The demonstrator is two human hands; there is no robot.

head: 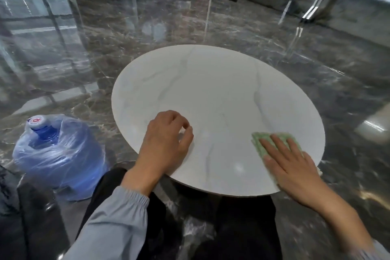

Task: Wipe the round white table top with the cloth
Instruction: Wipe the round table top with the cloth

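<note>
Right hand point(293, 167) is down flat at the near-right edge of the round white table top point(211, 91), fingers straight and slightly spread, pressing the green cloth point(259, 143) onto the surface. The wrist comes in from the lower right, fingers pointing up and left toward the centre. Left hand point(166, 139) sits on the near-left part of the top, knuckles up, fingers loosely curled under with the thumb tip close to the forefinger, and nothing shows in them. Its grey sleeve point(114, 217) runs back to the bottom edge. Most of the cloth is hidden beneath the right palm; only its far-left part and a pale sliver at the table's rim show. On the floor point(232, 27) to the left stands a blue water bottle point(57, 154) in a clear bag.
</note>
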